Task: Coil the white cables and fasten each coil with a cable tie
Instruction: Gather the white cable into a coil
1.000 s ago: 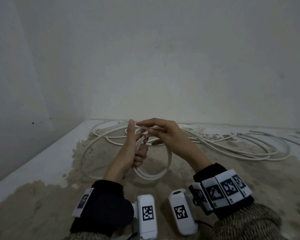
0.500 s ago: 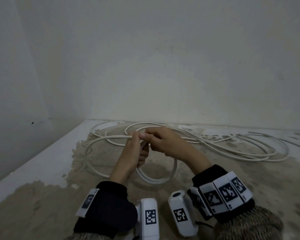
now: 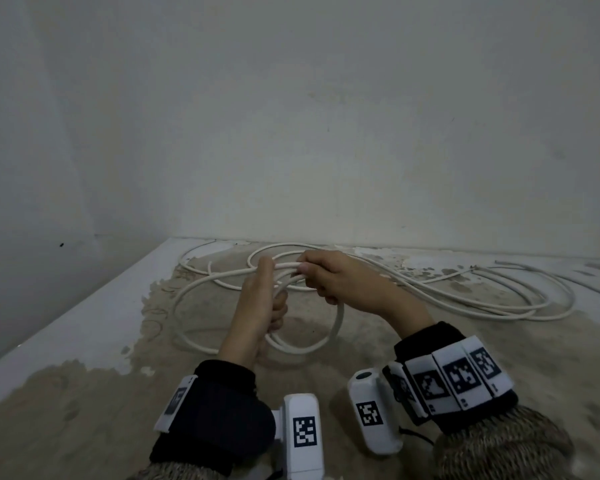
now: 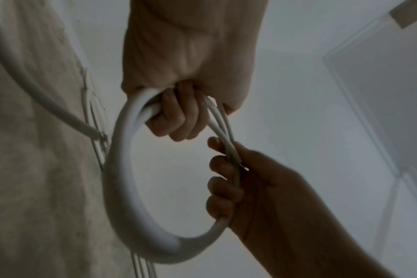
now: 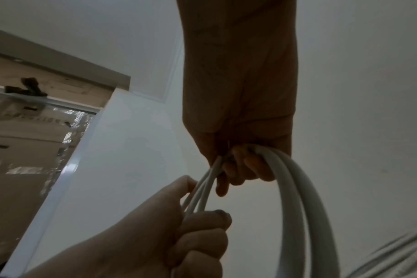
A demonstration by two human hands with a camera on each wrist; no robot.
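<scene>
A small coil of white cable (image 3: 338, 322) hangs between my two hands above the worn surface. My left hand (image 3: 269, 299) grips the coil's top strands in its curled fingers. My right hand (image 3: 314, 280) grips the same strands just to the right, almost touching the left. In the left wrist view, the left hand (image 4: 176, 120) holds the loop (image 4: 114, 188) and the right hand (image 4: 224, 180) clasps its other side. From the right wrist, the right hand (image 5: 240, 169) holds thick strands (image 5: 298, 216) and the left hand (image 5: 193, 223) holds the thin ones. No cable tie is visible.
Long loose loops of white cable (image 3: 499, 306) trail across the surface to the right, and another loop (image 3: 191, 292) lies to the left. The peeling beige floor (image 3: 84, 393) meets a white wall (image 3: 326, 133) close behind the cables.
My left hand's fingers, straight a second ago, have curled round the strands. The right hand has laid a further turn into it and both hands have risen slightly.
</scene>
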